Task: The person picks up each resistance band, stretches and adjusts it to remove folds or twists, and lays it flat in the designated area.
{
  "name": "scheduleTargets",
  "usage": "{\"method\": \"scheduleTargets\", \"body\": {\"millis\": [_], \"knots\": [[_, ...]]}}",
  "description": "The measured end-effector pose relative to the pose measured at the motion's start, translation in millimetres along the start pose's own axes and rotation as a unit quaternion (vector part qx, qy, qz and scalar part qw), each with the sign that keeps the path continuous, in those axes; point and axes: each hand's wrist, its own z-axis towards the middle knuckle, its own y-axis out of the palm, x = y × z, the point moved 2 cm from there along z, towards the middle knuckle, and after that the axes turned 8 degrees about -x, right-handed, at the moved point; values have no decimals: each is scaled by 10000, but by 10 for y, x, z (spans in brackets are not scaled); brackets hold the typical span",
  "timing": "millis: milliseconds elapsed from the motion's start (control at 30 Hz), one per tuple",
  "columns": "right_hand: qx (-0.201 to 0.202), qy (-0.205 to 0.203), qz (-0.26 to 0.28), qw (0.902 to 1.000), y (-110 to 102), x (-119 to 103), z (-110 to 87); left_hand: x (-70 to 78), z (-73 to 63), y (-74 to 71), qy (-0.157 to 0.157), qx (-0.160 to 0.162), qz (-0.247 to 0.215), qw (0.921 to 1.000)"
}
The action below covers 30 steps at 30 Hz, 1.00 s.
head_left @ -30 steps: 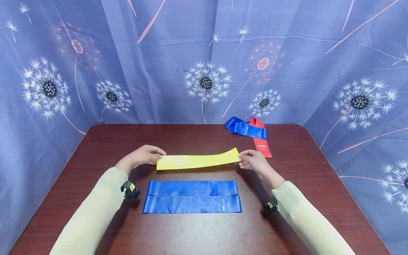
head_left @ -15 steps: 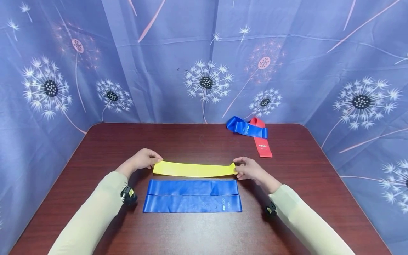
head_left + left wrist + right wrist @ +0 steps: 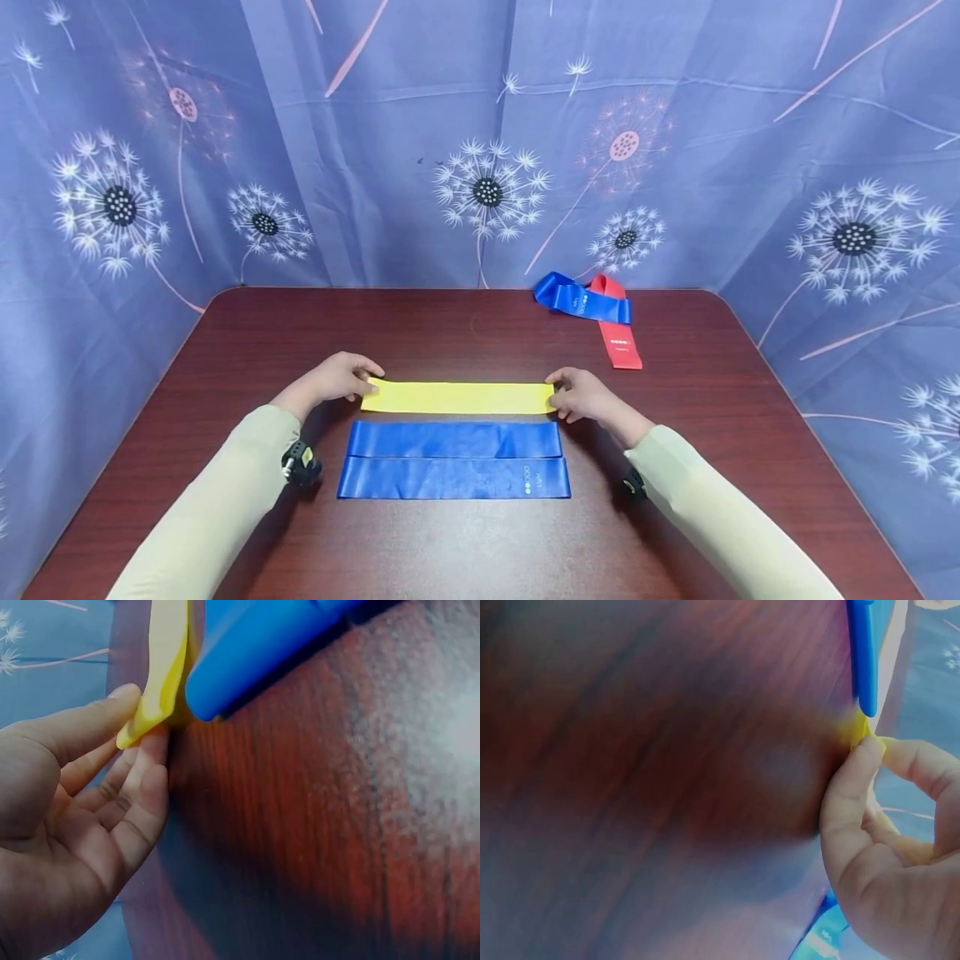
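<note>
A yellow resistance band (image 3: 457,397) stretches flat and straight between both hands in the head view. At its left end my left hand (image 3: 339,379) pinches it between thumb and fingers; the left wrist view shows the folded end of the band (image 3: 159,697) in that grip. My right hand (image 3: 587,395) pinches the opposite end, with only a small yellow bit showing at the fingertips in the right wrist view. Just in front of the yellow band lie two blue resistance bands (image 3: 453,477), flat and parallel, one against the other, with white print on the nearer one.
Toward the back right of the brown wooden table (image 3: 465,550), a loosely curled blue band (image 3: 592,304) lies across a red band (image 3: 621,346). A blue curtain with dandelion prints (image 3: 375,167) surrounds the table's back and sides.
Both hands have brought the yellow band nearer, down toward the blue pair. Its right end, earlier raised and bent, now lies level with the left, and the band has straightened.
</note>
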Motion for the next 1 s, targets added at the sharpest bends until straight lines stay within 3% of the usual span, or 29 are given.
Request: {"method": "scheduleTargets", "body": {"millis": [267, 567, 1000], "knots": [[220, -68, -165, 9996, -23, 17, 59, -47, -21, -25, -78, 40, -333, 9994], [292, -181, 238, 9991, -56, 1, 37, -122, -35, 2, -204, 49, -1380, 9902], [279, -118, -142, 9994, -6, 11, 8, -122, -145, 64, -339, 160, -1051, 9938]]}}
